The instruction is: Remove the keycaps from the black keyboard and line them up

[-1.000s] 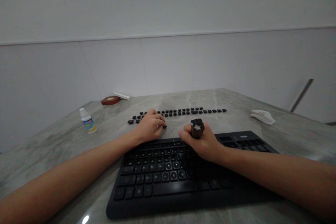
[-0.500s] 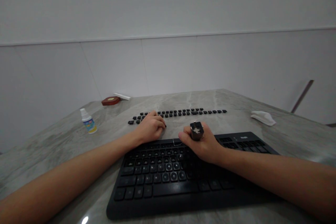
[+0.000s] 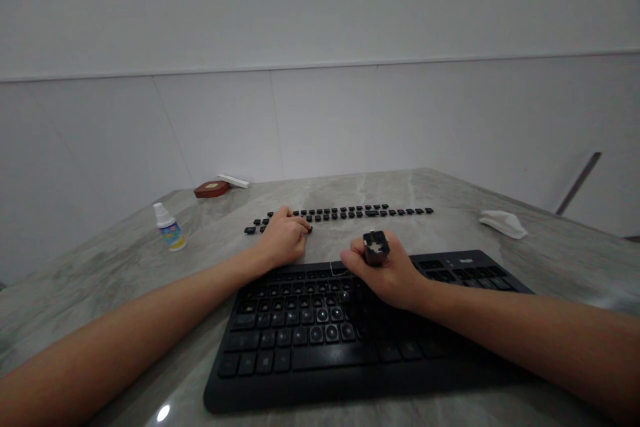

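A black keyboard (image 3: 330, 373) lies in front of me, many of its upper key places without caps and the lower rows still capped. My right hand (image 3: 397, 273) is wrapped round the dark handle of a keycap puller (image 3: 376, 248) above the keyboard. The puller's thin wire (image 3: 336, 270) sticks out left of the thumb, over the board's top edge. Beyond that edge, my left hand (image 3: 285, 239) has its fingers bent down round a small black keycap (image 3: 309, 229), close to the lined-up loose keycaps (image 3: 343, 215). Part of the line is hidden behind this hand.
A white spray bottle (image 3: 170, 230) with a blue and yellow label stands at left. Farther back are a reddish-brown box (image 3: 211, 189) and a white flat strip (image 3: 233, 181). A crumpled white cloth or tissue (image 3: 503, 223) lies at right on the grey marbled table (image 3: 450, 207).
My left hand has moved slightly away from me and to the left with the keycap, toward the row of loose caps. My right hand stays in place with the puller.
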`<state>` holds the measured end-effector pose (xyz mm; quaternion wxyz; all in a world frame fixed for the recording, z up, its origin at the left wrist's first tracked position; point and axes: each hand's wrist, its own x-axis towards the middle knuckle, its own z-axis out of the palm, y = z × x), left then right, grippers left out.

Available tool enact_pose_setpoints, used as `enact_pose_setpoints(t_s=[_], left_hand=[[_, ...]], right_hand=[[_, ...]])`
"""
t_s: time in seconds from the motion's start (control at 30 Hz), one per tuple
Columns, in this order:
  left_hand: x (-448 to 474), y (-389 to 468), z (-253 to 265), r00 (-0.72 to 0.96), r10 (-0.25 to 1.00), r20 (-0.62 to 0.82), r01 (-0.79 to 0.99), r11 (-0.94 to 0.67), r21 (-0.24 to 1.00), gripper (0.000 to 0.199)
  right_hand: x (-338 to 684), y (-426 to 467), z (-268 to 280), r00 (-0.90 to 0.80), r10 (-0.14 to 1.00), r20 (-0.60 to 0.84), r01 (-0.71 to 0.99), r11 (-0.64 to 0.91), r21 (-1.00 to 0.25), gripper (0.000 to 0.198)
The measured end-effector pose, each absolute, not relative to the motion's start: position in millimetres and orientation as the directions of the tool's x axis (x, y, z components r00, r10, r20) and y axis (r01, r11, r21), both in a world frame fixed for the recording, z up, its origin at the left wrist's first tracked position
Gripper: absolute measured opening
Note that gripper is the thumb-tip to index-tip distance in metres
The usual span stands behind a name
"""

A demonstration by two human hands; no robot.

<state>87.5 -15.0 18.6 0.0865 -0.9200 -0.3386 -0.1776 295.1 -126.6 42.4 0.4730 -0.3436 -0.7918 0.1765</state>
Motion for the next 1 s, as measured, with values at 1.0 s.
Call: enact_pose_setpoints(t_s=[1.0], left_hand=[[87.6,-16.6,17.7,0.737,0.578,0.349,0.635,-0.769,-0.068,0.026]], right_hand=[[296.4,-126.3,43.2,-0.31,0.724,0.617,0.413,0.687,-0.599,0.04]])
